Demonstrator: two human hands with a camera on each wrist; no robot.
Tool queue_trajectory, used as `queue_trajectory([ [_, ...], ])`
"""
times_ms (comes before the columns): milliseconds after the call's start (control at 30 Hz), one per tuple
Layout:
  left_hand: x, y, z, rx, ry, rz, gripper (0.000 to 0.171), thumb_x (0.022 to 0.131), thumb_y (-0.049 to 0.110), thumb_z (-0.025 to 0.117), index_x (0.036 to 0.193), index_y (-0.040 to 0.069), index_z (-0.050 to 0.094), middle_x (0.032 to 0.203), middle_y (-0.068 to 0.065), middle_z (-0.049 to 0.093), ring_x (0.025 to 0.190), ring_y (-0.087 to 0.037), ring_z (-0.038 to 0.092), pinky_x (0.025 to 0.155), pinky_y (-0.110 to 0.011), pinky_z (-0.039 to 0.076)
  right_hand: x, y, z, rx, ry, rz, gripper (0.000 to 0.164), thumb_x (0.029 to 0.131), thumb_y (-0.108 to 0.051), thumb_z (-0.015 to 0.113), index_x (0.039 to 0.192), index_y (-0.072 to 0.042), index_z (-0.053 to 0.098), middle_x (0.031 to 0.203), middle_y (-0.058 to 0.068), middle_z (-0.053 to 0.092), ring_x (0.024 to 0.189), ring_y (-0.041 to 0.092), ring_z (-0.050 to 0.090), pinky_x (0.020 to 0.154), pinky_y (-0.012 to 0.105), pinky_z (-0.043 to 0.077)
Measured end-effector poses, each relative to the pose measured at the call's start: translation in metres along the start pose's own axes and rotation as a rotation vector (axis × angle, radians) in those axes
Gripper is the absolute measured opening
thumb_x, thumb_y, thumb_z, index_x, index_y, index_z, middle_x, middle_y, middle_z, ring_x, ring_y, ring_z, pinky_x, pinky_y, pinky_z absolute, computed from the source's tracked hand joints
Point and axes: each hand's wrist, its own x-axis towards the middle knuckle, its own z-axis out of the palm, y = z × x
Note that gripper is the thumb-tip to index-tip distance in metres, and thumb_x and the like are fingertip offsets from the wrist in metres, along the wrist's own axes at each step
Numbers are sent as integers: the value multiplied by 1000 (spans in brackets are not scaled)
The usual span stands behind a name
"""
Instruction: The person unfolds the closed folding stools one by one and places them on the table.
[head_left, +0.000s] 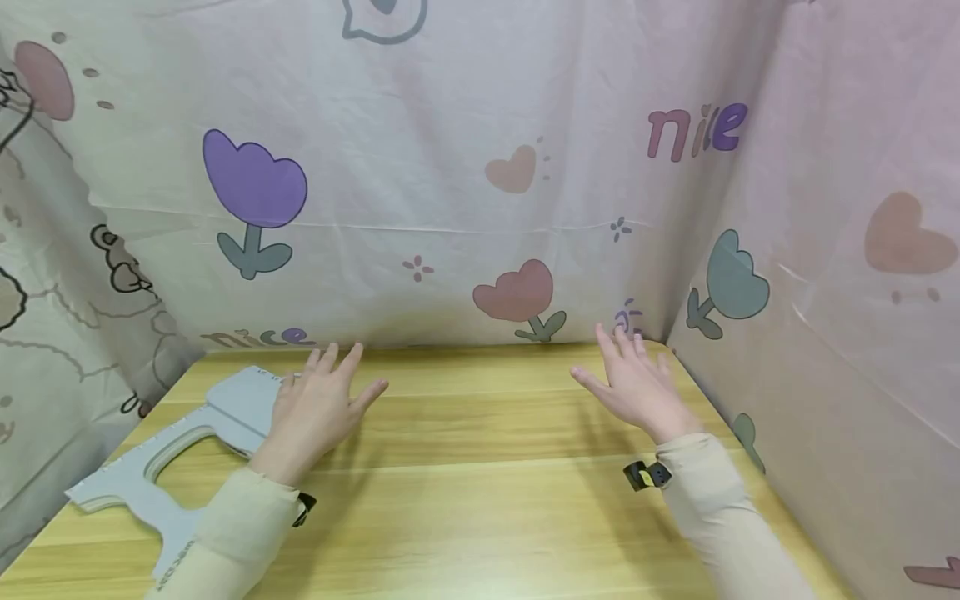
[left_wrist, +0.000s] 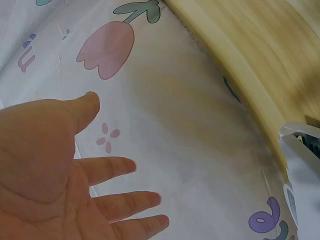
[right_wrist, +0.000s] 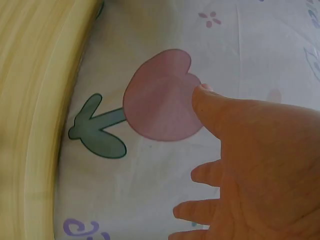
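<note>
Frame (head_left: 138, 475) on table (head_left: 450, 517) near left grip (head_left: 318, 407); right grip (head_left: 639, 390) spread.

The left sleeve (head_left: 238, 521) and right sleeve (head_left: 708, 492) are long, cream and creased. Worn with these 2 are a black left wrist camera (head_left: 304, 508) and a black, yellow-marked right wrist camera (head_left: 647, 476).

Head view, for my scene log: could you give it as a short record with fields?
Table: wood-grained
Cloth: patterned, hung behind table and at both sides
Left grip: bare hand, fingers spread, holding nothing
Right grip: bare hand, fingers spread, holding nothing
Grips touching each other: no
Grey object: on table's left, partly hidden behind left grip
</note>
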Motion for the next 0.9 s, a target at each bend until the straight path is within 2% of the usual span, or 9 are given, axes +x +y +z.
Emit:
queue_trajectory([
  [100,-3,-3,-1,22,33,13,79,108,60,54,164,6,42,163,-36,41,150,-60,39,116,-80,37,5,-6,5,-15,18,-28,93,107,-70,44,173,-9,16,177,28,13,163,56,13,125,83,7],
  [167,-5,-5,-2,23,57,20,75,107,57,59,160,4,48,157,-36,50,142,-59,50,107,-76,48,8,-11,10,-20,33,-50,89,108,-66,47,172,-8,23,176,27,23,162,53,23,126,81,15],
  [267,-9,-10,-3,5,77,21,71,104,53,65,154,3,55,149,-34,59,130,-58,61,92,-73,56,13,-22,17,-13,56,-93,83,108,-61,52,168,-7,34,170,26,38,156,51,39,124,77,29],
  [300,-11,-11,-4,-2,78,20,69,104,52,66,152,3,57,147,-33,61,128,-57,62,88,-73,57,14,-25,20,-7,58,-104,81,107,-60,53,167,-7,37,169,25,42,154,51,43,122,76,33],
  [433,-18,-21,-5,-19,55,-1,66,102,50,69,150,5,59,146,-31,63,129,-56,62,87,-74,57,18,-41,30,27,41,-134,77,106,-59,57,164,-10,44,166,20,49,150,48,49,118,73,41],
  [567,-26,-35,-5,-21,33,-16,66,101,50,71,148,4,61,145,-29,64,126,-55,64,85,-71,58,23,-58,40,59,15,-166,73,106,-57,59,161,-11,49,164,18,52,150,44,51,117,70,45],
  [733,-37,-55,-6,-13,-3,-39,67,100,52,71,148,5,61,142,-30,66,117,-56,67,69,-64,59,30,-77,55,87,-8,-209,68,106,-55,61,157,-10,54,159,14,58,146,38,57,116,63,50],
  [900,-47,-74,-6,17,-34,-64,69,100,52,71,147,2,61,138,-34,66,114,-59,67,70,-66,59,36,-96,68,117,-22,-251,64,105,-52,63,153,-10,59,156,11,62,145,33,59,116,57,52],
])
